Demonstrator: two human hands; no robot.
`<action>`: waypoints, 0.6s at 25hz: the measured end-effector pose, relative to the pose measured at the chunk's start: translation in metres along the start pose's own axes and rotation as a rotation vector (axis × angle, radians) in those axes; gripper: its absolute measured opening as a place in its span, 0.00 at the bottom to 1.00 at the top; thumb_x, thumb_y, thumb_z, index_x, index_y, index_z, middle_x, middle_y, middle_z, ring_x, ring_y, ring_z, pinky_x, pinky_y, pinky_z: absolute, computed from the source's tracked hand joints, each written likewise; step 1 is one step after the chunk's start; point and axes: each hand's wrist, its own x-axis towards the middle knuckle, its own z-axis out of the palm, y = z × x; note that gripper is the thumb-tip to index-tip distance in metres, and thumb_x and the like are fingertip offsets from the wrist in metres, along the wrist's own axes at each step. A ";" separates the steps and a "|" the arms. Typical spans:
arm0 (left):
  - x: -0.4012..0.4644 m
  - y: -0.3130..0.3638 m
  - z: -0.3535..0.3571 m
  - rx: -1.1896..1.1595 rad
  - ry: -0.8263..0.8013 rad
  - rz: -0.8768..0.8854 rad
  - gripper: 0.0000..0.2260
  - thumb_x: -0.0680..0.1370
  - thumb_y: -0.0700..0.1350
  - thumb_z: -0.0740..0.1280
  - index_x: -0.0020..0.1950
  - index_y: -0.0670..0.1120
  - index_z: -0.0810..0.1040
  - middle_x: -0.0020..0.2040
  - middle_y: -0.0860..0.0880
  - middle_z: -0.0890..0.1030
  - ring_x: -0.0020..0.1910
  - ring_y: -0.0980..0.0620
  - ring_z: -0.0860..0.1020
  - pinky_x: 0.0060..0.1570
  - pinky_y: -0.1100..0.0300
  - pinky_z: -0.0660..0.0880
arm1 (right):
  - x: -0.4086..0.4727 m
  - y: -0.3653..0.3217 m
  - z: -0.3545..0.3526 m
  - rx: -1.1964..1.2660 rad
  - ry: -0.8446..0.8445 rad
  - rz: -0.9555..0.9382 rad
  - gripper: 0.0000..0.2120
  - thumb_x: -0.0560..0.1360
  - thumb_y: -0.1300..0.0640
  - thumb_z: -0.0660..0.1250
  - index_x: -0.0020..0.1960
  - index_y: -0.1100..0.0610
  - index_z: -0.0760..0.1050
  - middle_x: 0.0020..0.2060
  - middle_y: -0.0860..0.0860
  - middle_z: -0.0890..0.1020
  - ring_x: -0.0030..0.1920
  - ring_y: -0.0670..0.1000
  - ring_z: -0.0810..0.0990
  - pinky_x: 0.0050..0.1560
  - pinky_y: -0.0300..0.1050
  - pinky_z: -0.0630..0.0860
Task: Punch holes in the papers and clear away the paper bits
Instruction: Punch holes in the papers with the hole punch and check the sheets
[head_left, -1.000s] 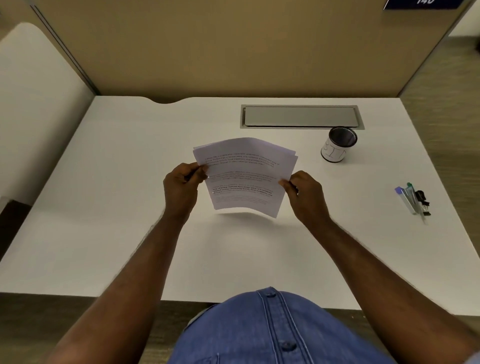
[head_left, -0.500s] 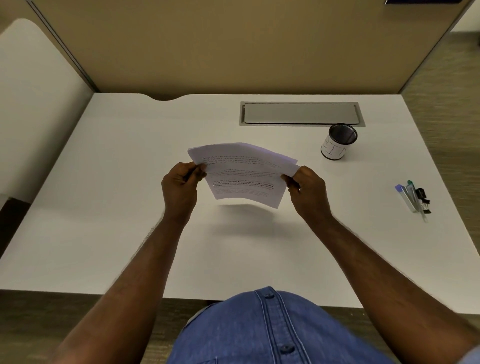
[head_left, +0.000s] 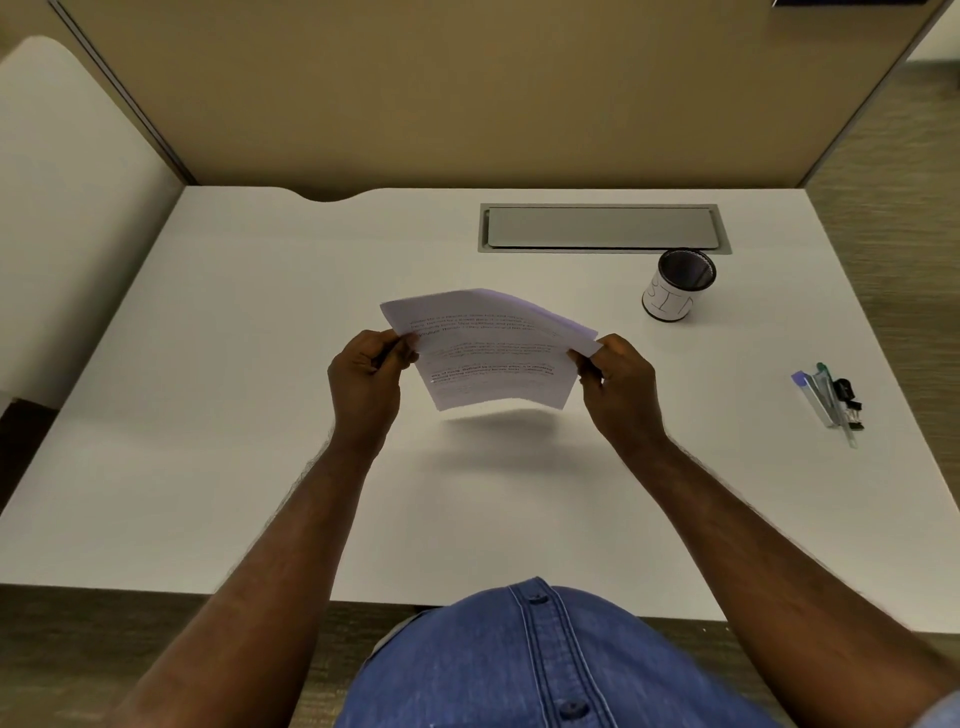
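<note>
A small stack of printed white papers (head_left: 491, 353) hangs in the air above the middle of the white desk (head_left: 218, 415). My left hand (head_left: 366, 382) pinches the stack's left edge and my right hand (head_left: 621, 384) pinches its right edge. The sheets tilt back, top edge away from me, and bow slightly; their shadow falls on the desk just below. At the desk's right edge lies a cluster of a slim punch-like metal tool, pens and a black binder clip (head_left: 828, 397).
A black mesh cup with a white label (head_left: 675, 288) stands at the back right. Behind it a grey cable-tray lid (head_left: 602, 227) is set into the desk. Tan partition walls close the back and left. My blue shirt fills the bottom.
The papers have tipped back flatter, their top edge lower and farther from me. Both hands kept their grip and stayed almost where they were.
</note>
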 end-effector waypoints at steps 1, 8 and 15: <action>0.000 0.001 0.001 0.003 -0.004 0.003 0.09 0.75 0.41 0.69 0.41 0.55 0.82 0.38 0.50 0.82 0.38 0.55 0.80 0.41 0.64 0.75 | -0.001 0.001 -0.001 -0.002 0.008 -0.018 0.09 0.75 0.61 0.64 0.48 0.66 0.79 0.36 0.60 0.79 0.35 0.54 0.76 0.33 0.32 0.69; 0.001 -0.001 0.006 0.039 0.005 0.030 0.13 0.75 0.41 0.69 0.40 0.59 0.82 0.38 0.51 0.82 0.39 0.52 0.80 0.43 0.59 0.77 | 0.001 0.008 0.001 0.029 0.022 -0.003 0.07 0.74 0.64 0.65 0.49 0.67 0.79 0.37 0.61 0.79 0.36 0.58 0.78 0.32 0.47 0.77; 0.001 -0.005 0.008 0.000 0.006 -0.029 0.09 0.75 0.41 0.69 0.40 0.54 0.82 0.37 0.49 0.81 0.38 0.52 0.79 0.43 0.59 0.76 | 0.000 0.009 0.002 0.049 0.017 -0.006 0.09 0.74 0.62 0.63 0.49 0.66 0.80 0.36 0.61 0.80 0.35 0.58 0.77 0.34 0.42 0.73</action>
